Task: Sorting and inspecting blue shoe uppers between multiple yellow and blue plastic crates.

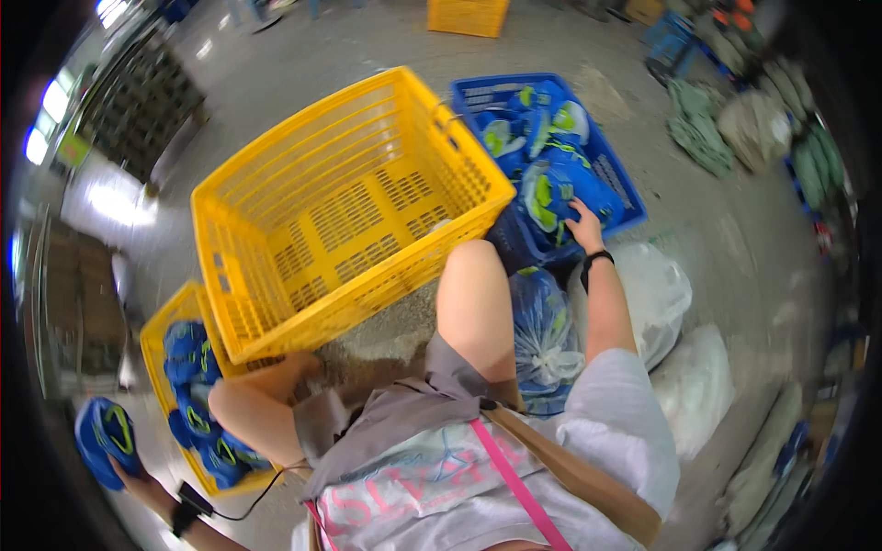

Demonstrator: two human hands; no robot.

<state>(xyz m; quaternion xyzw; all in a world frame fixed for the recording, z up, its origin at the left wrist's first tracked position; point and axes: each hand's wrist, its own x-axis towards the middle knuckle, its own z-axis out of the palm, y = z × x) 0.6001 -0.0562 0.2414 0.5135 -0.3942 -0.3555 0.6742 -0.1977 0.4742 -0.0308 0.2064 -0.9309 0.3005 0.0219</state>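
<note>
My left hand (136, 479), out at the lower left, is closed on a blue shoe upper (107, 436) with lime-green trim, held just outside a small yellow crate (158, 347). Several similar blue uppers (191, 354) lie in that crate. At the upper right, my right hand (585, 228) reaches over a blue crate (617, 165) heaped with blue and lime-green shoe uppers (544, 188). Its thumb and fingers are apart and rest at the pile; whether they touch one piece or several is unclear. A large yellow crate (344, 216) stands tilted between the two, its slotted bottom showing.
Beside my right leg lie a clear bag of blue pieces (542, 326) and white plastic bags (657, 298). Green and beige bundles (753, 129) sit at the far right. Another yellow crate (469, 16) is at the back, and a dark rack (138, 101) at the far left.
</note>
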